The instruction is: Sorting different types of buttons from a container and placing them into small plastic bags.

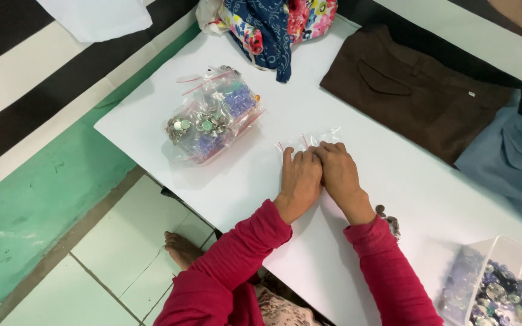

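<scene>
On the white rectangular table [394,175], brown folded trousers [412,90] lie far right. A heap of clear zip bags filled with buttons and beads [212,115] sits left. Both hands press side by side on a small clear plastic zip bag [312,141] at the centre: left hand [300,178] and right hand [339,172], fingers flat on it. Seemingly its seal is being pressed shut; a firm run along the strip should follow.

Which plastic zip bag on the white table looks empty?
The small flat clear bag under both hands' fingertips, near the table's middle; the bigger bag to its left bulges with buttons.
</scene>
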